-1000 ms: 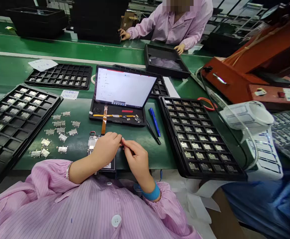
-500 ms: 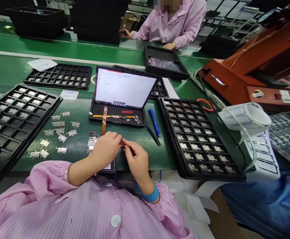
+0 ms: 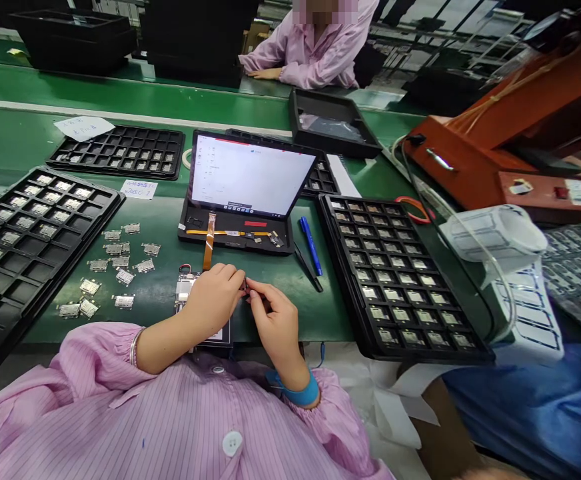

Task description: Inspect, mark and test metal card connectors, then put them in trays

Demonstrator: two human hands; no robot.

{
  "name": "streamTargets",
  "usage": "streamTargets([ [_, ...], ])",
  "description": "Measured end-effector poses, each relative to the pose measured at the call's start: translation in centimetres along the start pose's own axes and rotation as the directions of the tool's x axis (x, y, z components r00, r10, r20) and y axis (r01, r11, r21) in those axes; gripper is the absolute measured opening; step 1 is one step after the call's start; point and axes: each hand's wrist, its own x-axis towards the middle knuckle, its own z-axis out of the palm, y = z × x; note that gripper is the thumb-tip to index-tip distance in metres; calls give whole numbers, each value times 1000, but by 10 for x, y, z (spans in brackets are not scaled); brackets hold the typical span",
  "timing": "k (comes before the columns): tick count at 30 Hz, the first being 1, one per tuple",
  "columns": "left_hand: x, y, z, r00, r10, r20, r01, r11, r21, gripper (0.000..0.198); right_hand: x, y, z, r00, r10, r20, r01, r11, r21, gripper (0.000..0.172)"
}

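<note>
Shiny metal modules (image 3: 124, 302) at left, glossy plastic ribbon (image 3: 209, 248), matt plastic tray (image 3: 350, 293) at right, smooth tabletop (image 3: 323, 317), cloth smock (image 3: 170, 420) near

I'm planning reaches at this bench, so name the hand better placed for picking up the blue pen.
Right, probably: the right hand is nearer the blue pen; the left hand lies farther off, partly covering the circuit board.

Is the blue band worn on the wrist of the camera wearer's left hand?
No, the blue band is around the wrist of the right hand, while the left hand has a thin bracelet at its wrist.
</note>
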Motion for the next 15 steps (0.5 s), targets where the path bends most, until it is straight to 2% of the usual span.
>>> streamTargets([
  [6, -2, 1, -1, 1000, 0, -3, 0, 1000, 3, 13, -3, -2, -1, 1000, 2, 0, -2, 1000, -7, 23],
  [11, 5, -5, 2, 1000, -20, -13, 20, 1000, 19, 13, 5, 2, 2, 1000, 4, 6, -4, 1000, 10, 23],
  [15, -9, 2, -1, 992, 88, -88, -91, 995, -33, 13, -7, -11, 1, 999, 2, -53, -4, 999, -37, 26],
])
